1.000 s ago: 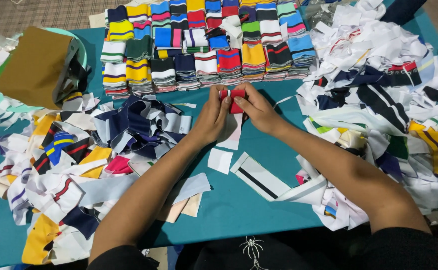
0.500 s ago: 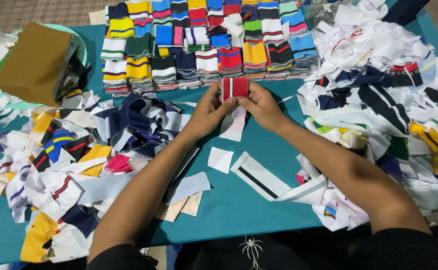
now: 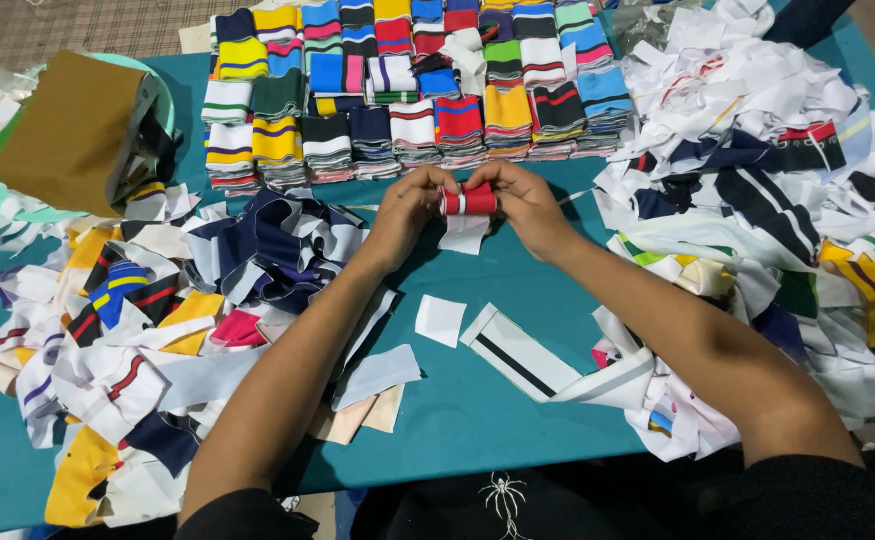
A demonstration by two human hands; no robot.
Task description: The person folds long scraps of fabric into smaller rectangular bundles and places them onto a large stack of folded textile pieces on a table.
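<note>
My left hand (image 3: 407, 208) and my right hand (image 3: 527, 200) together pinch a small folded red knit piece with white stripes (image 3: 468, 200), held just above the teal table (image 3: 477, 400). A white fabric scrap (image 3: 463, 234) lies right under it. Just beyond my hands stand rows of neatly folded striped knit pieces (image 3: 407, 90) in many colours. The nearest stack, red and blue (image 3: 457, 125), is a little past my fingertips.
A loose heap of striped scraps (image 3: 147, 340) covers the left side and a bigger, mostly white heap (image 3: 777, 220) the right. A brown folded cloth (image 3: 67, 130) rests on a pale green basin at the far left. White pieces (image 3: 441, 320) and a long black-striped white strip (image 3: 522, 355) lie between my arms.
My hands have lifted the red piece slightly away from me toward the stacks and folded it tighter, so it now shows as a compact roll with white stripes.
</note>
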